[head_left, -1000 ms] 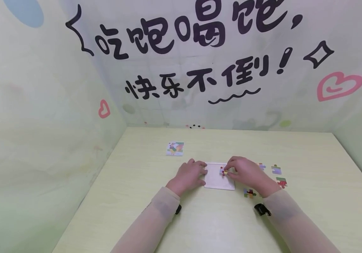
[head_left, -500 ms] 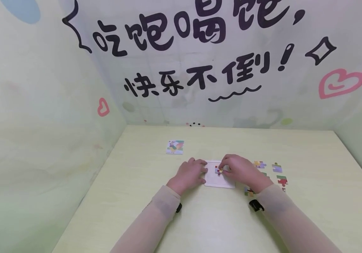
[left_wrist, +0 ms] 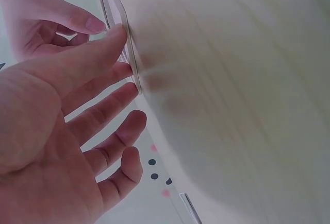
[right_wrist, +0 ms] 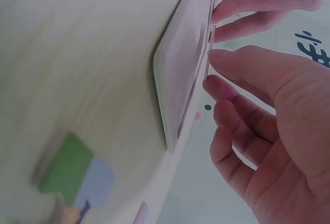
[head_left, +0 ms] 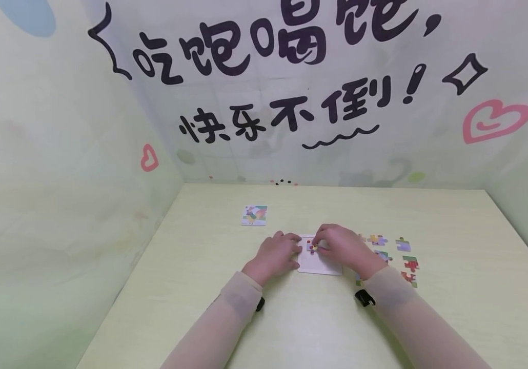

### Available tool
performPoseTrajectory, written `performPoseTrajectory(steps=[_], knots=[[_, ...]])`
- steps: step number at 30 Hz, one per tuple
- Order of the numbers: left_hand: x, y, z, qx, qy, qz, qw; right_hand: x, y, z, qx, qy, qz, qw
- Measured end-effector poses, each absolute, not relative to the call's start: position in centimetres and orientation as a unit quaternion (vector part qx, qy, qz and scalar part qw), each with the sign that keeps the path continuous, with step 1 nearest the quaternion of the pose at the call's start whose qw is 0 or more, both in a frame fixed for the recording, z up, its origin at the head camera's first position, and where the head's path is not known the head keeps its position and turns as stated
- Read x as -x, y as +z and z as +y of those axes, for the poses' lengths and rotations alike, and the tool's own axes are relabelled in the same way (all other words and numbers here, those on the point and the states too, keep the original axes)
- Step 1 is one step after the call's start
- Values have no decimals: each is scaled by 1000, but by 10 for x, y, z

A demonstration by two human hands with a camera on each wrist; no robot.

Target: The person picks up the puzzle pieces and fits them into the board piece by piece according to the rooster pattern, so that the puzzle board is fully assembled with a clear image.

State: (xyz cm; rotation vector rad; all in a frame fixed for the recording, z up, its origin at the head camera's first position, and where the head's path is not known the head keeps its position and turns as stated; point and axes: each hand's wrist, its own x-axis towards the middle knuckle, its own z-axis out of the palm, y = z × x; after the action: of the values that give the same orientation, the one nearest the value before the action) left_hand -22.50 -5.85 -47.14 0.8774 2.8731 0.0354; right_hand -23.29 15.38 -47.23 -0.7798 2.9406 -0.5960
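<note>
A white puzzle tray (head_left: pixel 319 266) with a raised rim lies flat on the table in the head view. My left hand (head_left: pixel 275 258) touches its left edge, thumb and fingers spread along the rim and fairly straight. Thumb and fingers of my right hand (head_left: pixel 347 248) pinch a small colourful puzzle piece (head_left: pixel 310 247) over the tray's upper left part. In the right wrist view the piece (right_wrist: pixel 207 69) shows as a thin edge between thumb and index finger, while the other fingers curl loosely. My right fingertips cover part of the piece in the head view.
Several loose puzzle pieces (head_left: pixel 403 244) lie to the right of the tray, some partly hidden by my right wrist. A square card with an animal picture (head_left: pixel 254 216) lies at the back left. Walls (head_left: pixel 245 164) printed with writing and hearts enclose the table (head_left: pixel 301 328).
My right hand has moved left across the tray with the puzzle piece, towards the left rim. The left hand has kept its place at the tray's edge.
</note>
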Motion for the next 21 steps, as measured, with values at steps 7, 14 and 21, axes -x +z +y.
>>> performPoseTrajectory(steps=[7, 14, 21], knots=[[225, -472, -58, -295, 3, 953, 66, 234, -472, 149, 255, -180, 950, 15], [225, -472, -58, -297, -1, 953, 64, 235, -474, 146, 254, -178, 951, 15], [225, -471, -58, -306, -15, 950, 56, 236, -476, 142, 246, -182, 952, 25]])
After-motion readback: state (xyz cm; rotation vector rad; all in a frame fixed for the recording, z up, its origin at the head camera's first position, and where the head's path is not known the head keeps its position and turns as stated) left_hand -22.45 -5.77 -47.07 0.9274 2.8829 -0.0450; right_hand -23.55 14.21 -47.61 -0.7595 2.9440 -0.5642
